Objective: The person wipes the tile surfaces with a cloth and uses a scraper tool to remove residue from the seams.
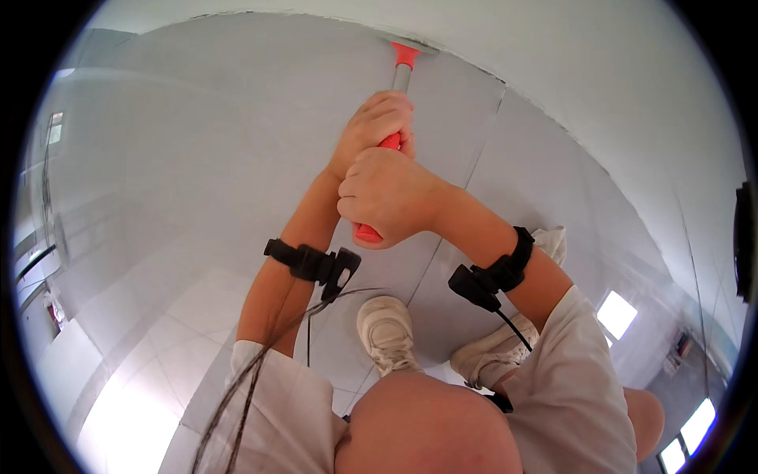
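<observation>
Both of my hands grip one long-handled scraper, with a red head (406,54), a grey shaft (401,79) and red grip parts. My left hand (379,121) is wrapped around the handle nearer the head. Just below it, my right hand (385,195) closes around the grip, whose red end (368,233) pokes out under the fist. At the far end the wide blade (429,48) lies along the joint between the grey tile floor (266,118) and the pale wall (580,65). Its exact contact with either surface is hard to tell.
Black strapped devices sit on my left forearm (308,262) and right forearm (494,272); a cable (514,330) hangs from the right one. My pale shoes (386,335) stand close below. A whitish cloth-like item (551,243) lies beyond my right forearm. Dark hair strands (260,355) cross the view.
</observation>
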Tool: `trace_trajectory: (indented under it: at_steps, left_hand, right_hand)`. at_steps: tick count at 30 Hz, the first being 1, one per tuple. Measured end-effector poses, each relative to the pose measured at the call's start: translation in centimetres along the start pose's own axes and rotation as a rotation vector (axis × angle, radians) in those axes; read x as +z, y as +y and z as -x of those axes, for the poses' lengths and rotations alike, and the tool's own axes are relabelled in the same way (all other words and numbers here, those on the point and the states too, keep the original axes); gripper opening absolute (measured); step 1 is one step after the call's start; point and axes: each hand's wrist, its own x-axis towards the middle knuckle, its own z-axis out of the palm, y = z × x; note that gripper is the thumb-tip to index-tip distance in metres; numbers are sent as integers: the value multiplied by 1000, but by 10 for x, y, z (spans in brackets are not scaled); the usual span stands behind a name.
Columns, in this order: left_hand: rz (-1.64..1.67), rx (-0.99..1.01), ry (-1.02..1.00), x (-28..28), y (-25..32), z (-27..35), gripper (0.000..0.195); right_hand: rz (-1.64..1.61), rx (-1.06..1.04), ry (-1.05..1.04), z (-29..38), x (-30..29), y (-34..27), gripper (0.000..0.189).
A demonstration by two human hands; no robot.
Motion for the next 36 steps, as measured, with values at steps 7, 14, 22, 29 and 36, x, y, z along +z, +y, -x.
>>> trace_trajectory:
  at_steps: [7,14,22,29,36]
  left_hand:
    - [-2,-28,6,-2,18,20,25]
    - [34,-45,-16,-11,5,-6,25]
    - [45,-100,57,0,29,11,23]
    - [161,-78,183,10,26,-28,41]
    - [73,-449,249,12,55,-9,47]
  right_hand:
    - [-17,-18,-188,-2,9,-22,23]
    - [4,22,23,-14,-23,-4,22]
    - [16,55,-199,-11,-26,-24,17]
    - [-183,-15,630,-6,-85,9,23]
    - [-623,1,744,-1,-151,53,36]
